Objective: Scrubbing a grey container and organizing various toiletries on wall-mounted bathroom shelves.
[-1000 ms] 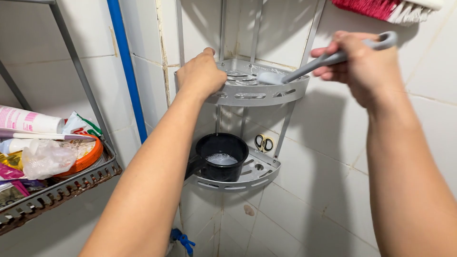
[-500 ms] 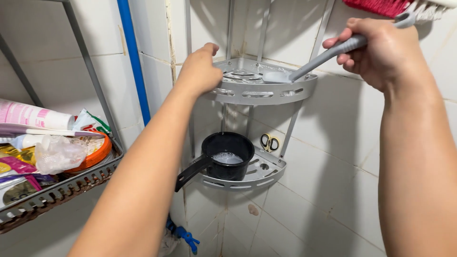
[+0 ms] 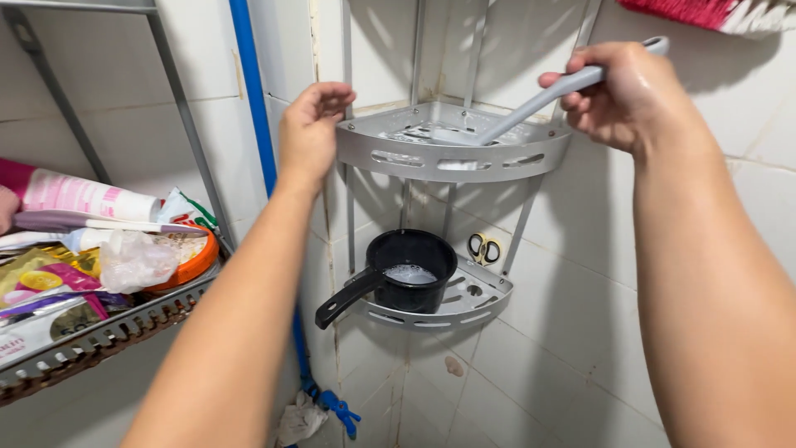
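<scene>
scrubbing step in hand, as i judge it: the upper corner shelf (image 3: 452, 153), a grey metal tray fixed where two white tiled walls meet, is being brushed out. all places below are given from that shelf.

- right hand (image 3: 626, 95): up and to the right of the shelf, fingers clenched round the handle of a grey long-handled brush (image 3: 531, 104). the handle slopes down to the left over the rim; the brush head lies inside the tray on its slotted floor, where pale suds show.
- left hand (image 3: 311, 133): just beside the shelf's left end, fingers half curled and loose, thumb and forefinger tips near the rim. whether they touch the rim or the thin upright rod there i cannot tell; it holds nothing.
- lower corner shelf (image 3: 477, 303): directly below, same make.
- black saucepan (image 3: 406, 274): standing on that lower shelf, frothy water inside, its handle sticking out down and to the left.
- small scissors (image 3: 483, 247): below, at the back of the lower shelf by the wall.
- blue pipe (image 3: 257, 124): left of the shelf, running down the wall.
- wire rack (image 3: 108, 336): well to the left and lower, rusty along its edge, crowded with a pink-and-white tube (image 3: 83, 195), an orange tub (image 3: 186, 261), packets and a crumpled clear bag.
- red-bristled brush (image 3: 713, 12): above and to the right, at the frame's top edge.

next move, by my reckoning: needs the left hand to steady the rim while the bristles work into the corners and slots.
</scene>
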